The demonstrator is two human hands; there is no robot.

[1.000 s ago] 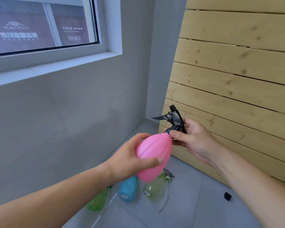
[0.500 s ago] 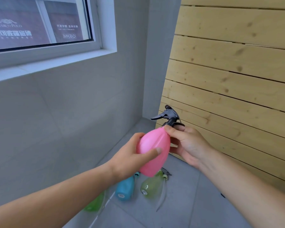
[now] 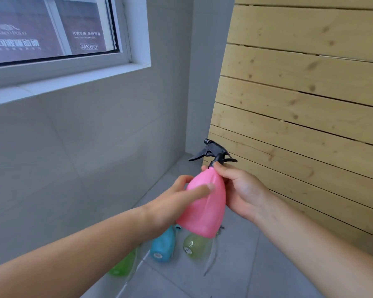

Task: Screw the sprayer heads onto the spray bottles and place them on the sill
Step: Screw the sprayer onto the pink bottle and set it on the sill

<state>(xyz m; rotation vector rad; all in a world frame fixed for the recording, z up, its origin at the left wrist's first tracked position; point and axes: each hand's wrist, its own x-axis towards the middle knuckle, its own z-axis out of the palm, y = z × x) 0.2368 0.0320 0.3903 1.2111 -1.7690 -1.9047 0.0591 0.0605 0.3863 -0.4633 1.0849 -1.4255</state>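
White sill (image 3: 58, 84) upper left, under the window (image 3: 52, 29). Left hand (image 3: 172, 203) wraps the pink bottle (image 3: 205, 207) from the left — thumb across the front, fingers behind, firm hold. Bottle held in mid-air, nearly upright, black sprayer head (image 3: 213, 152) seated on its neck. Right hand (image 3: 243, 190) pinches the neck just under the head, fingertips closed on it. Below on the grey floor (image 3: 235, 280) lie a green bottle (image 3: 123, 265), blue bottle (image 3: 163, 246) and pale green bottle (image 3: 195, 246) — on their sides. Wooden slat panel (image 3: 310, 104) at right.
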